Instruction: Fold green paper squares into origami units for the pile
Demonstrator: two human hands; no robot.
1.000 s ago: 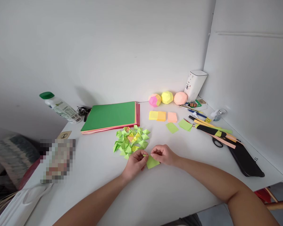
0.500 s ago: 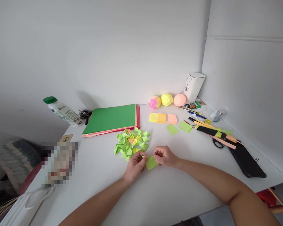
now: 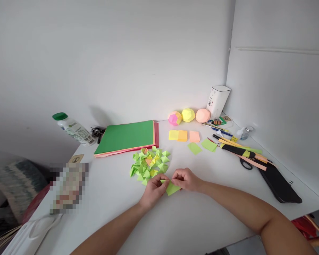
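Observation:
A small green paper square (image 3: pixel 172 188) lies on the white table (image 3: pixel 191 226) between my two hands. My left hand (image 3: pixel 153 192) pinches its left corner, fingers closed. My right hand (image 3: pixel 185 180) pinches its upper right edge, fingers closed too. Just behind the hands sits a pile of several folded green and yellow paper pieces (image 3: pixel 149 164).
A stack of coloured paper sheets (image 3: pixel 127 136), green on top, lies behind the pile. Sticky note pads (image 3: pixel 184 135), loose green notes (image 3: pixel 202 146), three paper balls (image 3: pixel 188 115), a white container (image 3: pixel 218 102), pens, scissors (image 3: pixel 246 163), a black case (image 3: pixel 278 183) and a bottle (image 3: pixel 73 129) surround it.
Both hands stay on the green square, with fingers drawing closer over its top edge. The view has shifted slightly, so everything sits a little lower in the picture.

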